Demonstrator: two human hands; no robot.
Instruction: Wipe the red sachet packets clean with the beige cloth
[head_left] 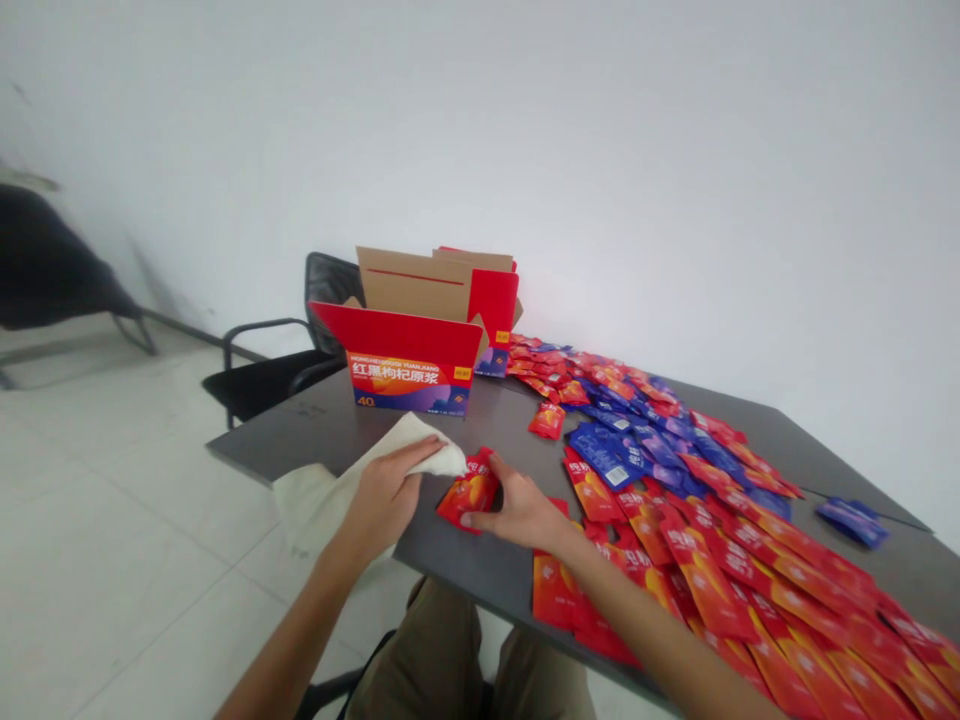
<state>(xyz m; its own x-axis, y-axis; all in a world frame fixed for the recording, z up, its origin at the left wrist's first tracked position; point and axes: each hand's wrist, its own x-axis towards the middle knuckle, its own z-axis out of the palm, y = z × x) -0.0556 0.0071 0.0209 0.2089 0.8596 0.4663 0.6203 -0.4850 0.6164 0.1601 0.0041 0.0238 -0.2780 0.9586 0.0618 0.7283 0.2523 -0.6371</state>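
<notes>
My left hand (390, 490) grips a cream-white cloth (315, 500), whose far corner touches the top of a red pouch. The rest of the cloth drapes over the table's left edge. My right hand (521, 505) pinches the side of that red pouch (474, 488), which has an orange picture and white characters. The pouch is close to the table's near edge. To the right of this hand lie rows of overlapping red pouches (712, 585), and my forearm crosses above some of them. Beyond them is a heap of blue pouches (660, 440).
An open red and blue carton (409, 355) stands on the dark grey table (315, 420), with a second carton (495, 305) behind it. A lone red pouch (547, 420) and a blue pouch (853, 522) lie apart. Black chairs (266, 375) stand to the left.
</notes>
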